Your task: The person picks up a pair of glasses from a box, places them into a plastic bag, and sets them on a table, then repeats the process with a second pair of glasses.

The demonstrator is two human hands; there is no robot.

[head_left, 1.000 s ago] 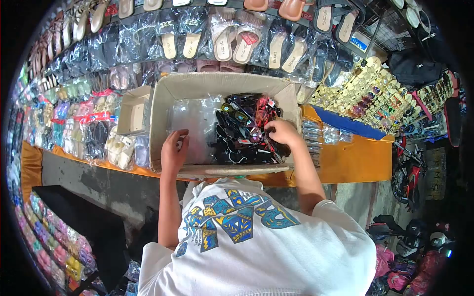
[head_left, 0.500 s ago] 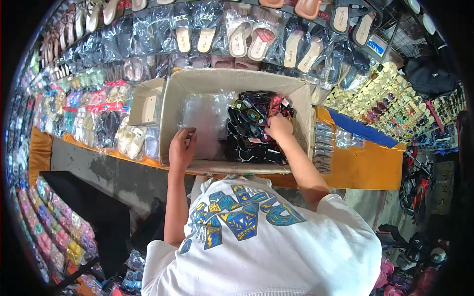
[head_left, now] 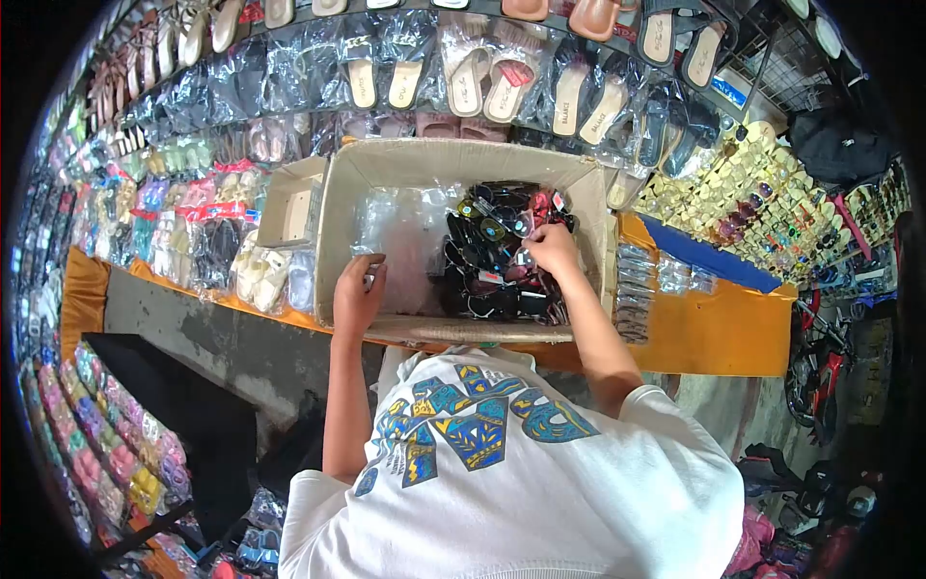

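Observation:
A large cardboard box (head_left: 463, 148) stands open before me. In its right half lies a heap of dark sunglasses (head_left: 482, 261), some with small labels. My right hand (head_left: 553, 251) reaches into this heap, its fingers closed on a pair of sunglasses (head_left: 526, 226); the fingertips are partly hidden among the frames. On the left side of the box, clear plastic wrapping (head_left: 400, 227) covers the bottom. My left hand (head_left: 361, 289) is by the front left of the box, near the plastic, with its fingers loosely bent and apart and nothing clearly held.
A smaller box (head_left: 291, 205) stands left of the large one. Bagged sandals (head_left: 386, 72) line the shelf behind. To the right are wrapped packets (head_left: 634, 289), an orange cloth (head_left: 719, 333) and a rack of sunglasses (head_left: 752, 193).
My right hand has shifted slightly within the heap, and the red-framed glasses beside it are now less visible. My left hand stays nearly in place.

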